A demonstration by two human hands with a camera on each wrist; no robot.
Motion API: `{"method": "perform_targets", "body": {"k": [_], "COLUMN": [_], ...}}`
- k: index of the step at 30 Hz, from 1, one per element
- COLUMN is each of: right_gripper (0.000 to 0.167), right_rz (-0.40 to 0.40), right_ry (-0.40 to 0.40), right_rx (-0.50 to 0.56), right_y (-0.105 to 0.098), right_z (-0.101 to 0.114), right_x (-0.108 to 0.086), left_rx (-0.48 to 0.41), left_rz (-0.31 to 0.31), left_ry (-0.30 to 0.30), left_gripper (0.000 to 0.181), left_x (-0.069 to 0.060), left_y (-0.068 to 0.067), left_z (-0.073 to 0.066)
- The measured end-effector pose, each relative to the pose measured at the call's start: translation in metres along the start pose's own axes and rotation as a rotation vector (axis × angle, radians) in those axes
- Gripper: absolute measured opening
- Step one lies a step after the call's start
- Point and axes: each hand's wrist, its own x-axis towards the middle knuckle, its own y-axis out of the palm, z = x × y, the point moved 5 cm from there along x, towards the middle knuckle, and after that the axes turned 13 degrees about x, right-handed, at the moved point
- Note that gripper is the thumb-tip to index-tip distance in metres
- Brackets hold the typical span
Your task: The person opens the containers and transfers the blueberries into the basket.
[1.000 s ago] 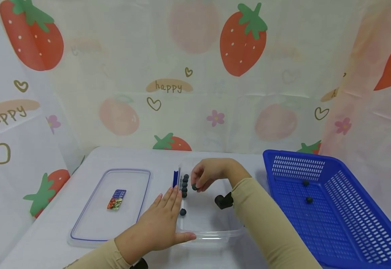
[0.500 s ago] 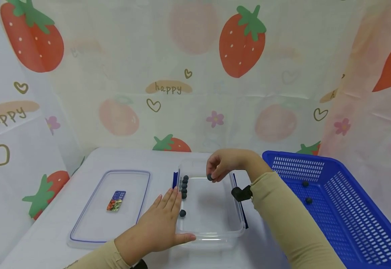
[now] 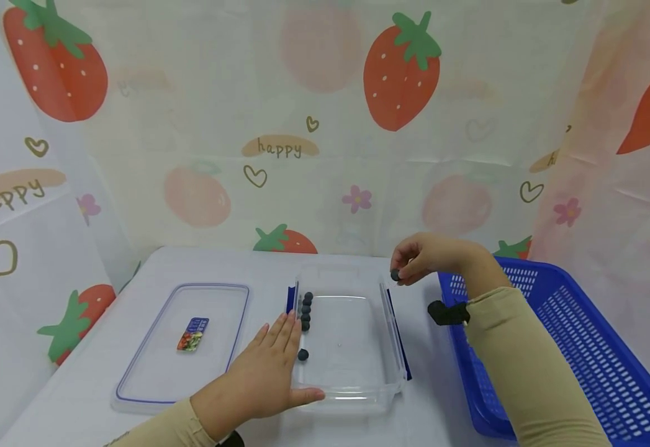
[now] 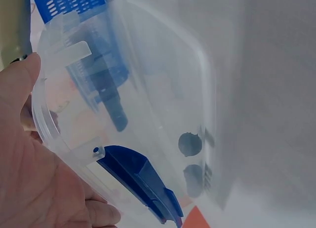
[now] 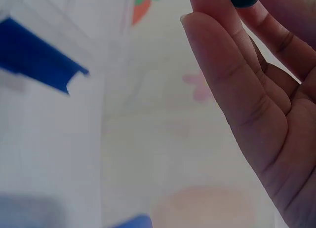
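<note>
In the head view my left hand (image 3: pixel 257 372) lies along the left wall of a clear plastic box (image 3: pixel 358 392), fingers straight and thumb spread by the near left corner. The left wrist view has that hand at the box's rim, above a blue latch (image 4: pixel 140 176). Several small dark balls (image 3: pixel 306 308) form a row inside the left wall; a single ball (image 3: pixel 303 354) sits nearer me. Beyond the box's right side my right hand (image 3: pixel 433 257) pinches one dark ball (image 3: pixel 395 274) between thumb and fingers, raised above the table.
To the right stands a blue perforated basket (image 3: pixel 576 329), partly behind my right sleeve, its bottom mostly hidden. A clear lid (image 3: pixel 157 398) with a blue seal and a colourful label (image 3: pixel 193 335) lies left of the box. A strawberry-print sheet (image 3: pixel 325 205) hangs behind the table.
My right hand has carried the pinched ball up and rightward, from over the box to near the basket. The arm now covers the balls seen in the basket. My left hand stays put.
</note>
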Motion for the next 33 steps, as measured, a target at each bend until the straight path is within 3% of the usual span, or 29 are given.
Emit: {"method": "perform_targets", "body": {"k": [16, 22, 33], "right_gripper": [0.025, 0.024, 0.021], "right_rz": [-0.122, -0.127, -0.091], "right_ry": [-0.030, -0.040, 0.040], "right_rx": [0.038, 0.047, 0.079], "right_y": [-0.050, -0.063, -0.070], "right_z": [-0.033, -0.052, -0.096], "right_x": [-0.060, -0.079, -0.091], "left_rx": [0.021, 0.026, 0.030], "left_rz": [-0.009, -0.013, -0.020], "left_ry": [0.002, 0.003, 0.003], "left_gripper": [0.109, 0.109, 0.110], "left_x": [0.000, 0.002, 0.003], "left_y": [0.002, 0.004, 0.005], "left_z": [0.000, 0.001, 0.002]}}
